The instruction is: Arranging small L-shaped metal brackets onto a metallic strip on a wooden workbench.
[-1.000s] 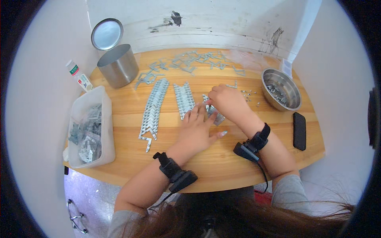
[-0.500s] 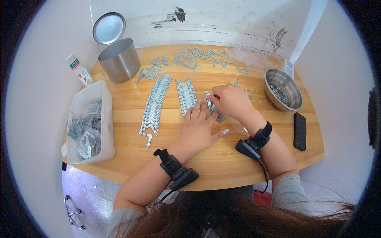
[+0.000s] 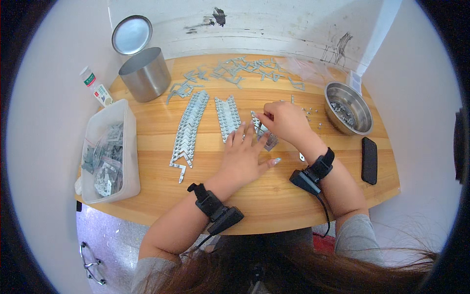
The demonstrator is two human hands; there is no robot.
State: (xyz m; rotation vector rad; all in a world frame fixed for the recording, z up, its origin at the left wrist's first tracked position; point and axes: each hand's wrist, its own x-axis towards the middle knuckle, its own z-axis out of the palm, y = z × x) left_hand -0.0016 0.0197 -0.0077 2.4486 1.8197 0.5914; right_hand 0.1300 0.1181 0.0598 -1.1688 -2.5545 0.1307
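My left hand [image 3: 245,159] lies with its fingers spread, the fingertips at the lower end of a short row of L-shaped metal corner brackets [image 3: 227,115] studded with small grey screws or nuts. My right hand [image 3: 289,122] is closed in a pinch over a third, partly covered group of brackets [image 3: 255,119]; what its fingers hold, if anything, is hidden. Between the hands lies a small clear plastic bag [image 3: 270,142]. To the left stretches a longer row of overlapping brackets [image 3: 190,128], a single bracket [image 3: 181,171] at its near end.
Loose brackets [image 3: 240,67] are strewn across the back. A steel bowl [image 3: 361,128] of small screws or nuts and a black phone [image 3: 369,160] are at the right. At the left stand a plastic bin [image 3: 134,161] of bagged brackets, a steel canister [image 3: 146,76] and a white bottle [image 3: 98,87].
Both hands stay in nearly the same place, the right one still pinched at the bracket group. The whole view has shifted slightly.
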